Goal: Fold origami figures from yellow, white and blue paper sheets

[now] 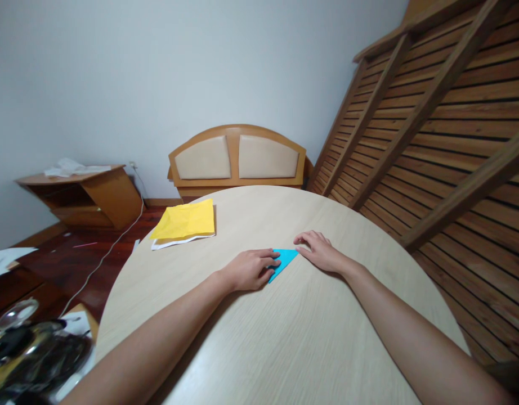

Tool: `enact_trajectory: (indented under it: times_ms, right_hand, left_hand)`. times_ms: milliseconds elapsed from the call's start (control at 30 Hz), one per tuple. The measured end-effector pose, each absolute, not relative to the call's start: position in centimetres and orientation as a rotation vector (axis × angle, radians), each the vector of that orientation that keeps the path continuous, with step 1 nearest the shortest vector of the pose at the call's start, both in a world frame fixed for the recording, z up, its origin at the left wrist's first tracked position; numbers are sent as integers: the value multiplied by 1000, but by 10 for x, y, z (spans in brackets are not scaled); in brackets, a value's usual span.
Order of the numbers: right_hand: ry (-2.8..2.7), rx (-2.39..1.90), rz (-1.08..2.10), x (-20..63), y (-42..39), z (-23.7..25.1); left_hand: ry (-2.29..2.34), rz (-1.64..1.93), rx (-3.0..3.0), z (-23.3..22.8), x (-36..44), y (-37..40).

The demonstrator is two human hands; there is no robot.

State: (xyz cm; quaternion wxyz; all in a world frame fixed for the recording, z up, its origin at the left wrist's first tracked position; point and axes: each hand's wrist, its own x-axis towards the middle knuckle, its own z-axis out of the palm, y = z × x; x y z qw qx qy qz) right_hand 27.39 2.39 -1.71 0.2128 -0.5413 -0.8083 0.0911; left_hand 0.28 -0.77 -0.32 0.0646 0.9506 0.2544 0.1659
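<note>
A piece of bright blue paper point(286, 261), folded into a small triangle, lies on the round light-wood table point(318, 349). My left hand point(251, 270) rests over the triangle's left side, fingers spread and lying on the paper, hiding part of it. At the triangle's right tip is my right hand point(321, 251), its thumb at or very near the point. The index finger arches apart from that thumb, and no grip on the paper shows.
Yellow paper point(186, 219) lies over white paper point(192, 242) at the table's far left. Beyond stand a padded headboard point(234, 132) and a wooden cabinet point(110, 194). A slatted wooden frame point(411, 118) leans at right. Cluttered items point(40, 354) sit at lower left.
</note>
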Motion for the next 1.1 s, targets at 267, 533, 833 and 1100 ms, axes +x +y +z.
enact_trajectory:
  times_ms: [267,533,833,1100]
  right_hand:
    - [-2074,-1393,325,270,19,-12]
    - [-2256,-1331,236,252,8,-15]
    - [-2242,-1172,65,253,8,-1]
    - [-2478,-931,287,225,-10,-1]
  left_hand:
    - [801,497,2888,-2,4,-10]
    - [884,502,2817,-5,3,-7]
    - [1141,305,2719,6,2,-9]
    - [1260,302,2698,-5,-2,-4]
